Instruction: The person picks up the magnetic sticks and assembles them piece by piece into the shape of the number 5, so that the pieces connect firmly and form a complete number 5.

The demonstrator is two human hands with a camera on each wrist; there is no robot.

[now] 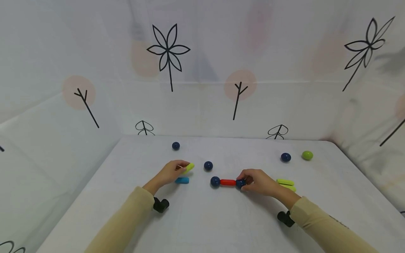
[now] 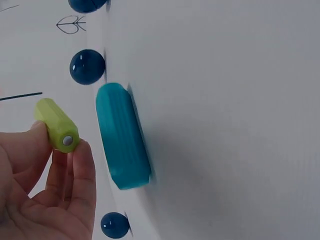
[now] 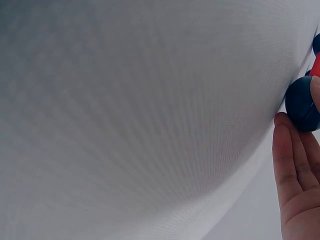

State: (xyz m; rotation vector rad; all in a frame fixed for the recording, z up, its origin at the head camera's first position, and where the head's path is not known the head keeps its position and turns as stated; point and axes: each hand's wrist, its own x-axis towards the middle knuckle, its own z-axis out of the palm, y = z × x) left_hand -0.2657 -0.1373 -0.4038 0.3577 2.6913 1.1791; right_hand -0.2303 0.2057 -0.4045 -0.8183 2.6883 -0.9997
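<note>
Between thumb and fingertips my left hand (image 1: 170,173) pinches a yellow-green magnetic rod (image 1: 189,168), held above the table. A silvery disc shows on the rod's near end in the left wrist view. Just below that hand lies a blue rod (image 1: 182,180), seen as a teal rod (image 2: 122,137) up close. My right hand (image 1: 260,182) grips a dark blue ball (image 1: 239,183) at the right end of a red rod (image 1: 227,182). Another dark blue ball (image 1: 215,181) touches the red rod's left end. In the right wrist view, that assembly is mostly cut off by the frame edge.
A loose dark blue ball (image 1: 208,166) sits between the hands, a second blue ball (image 1: 175,146) farther back. At the back right are one more blue ball (image 1: 285,157) and a green ball (image 1: 307,155). Yellow-green rods (image 1: 285,182) lie beside the right wrist.
</note>
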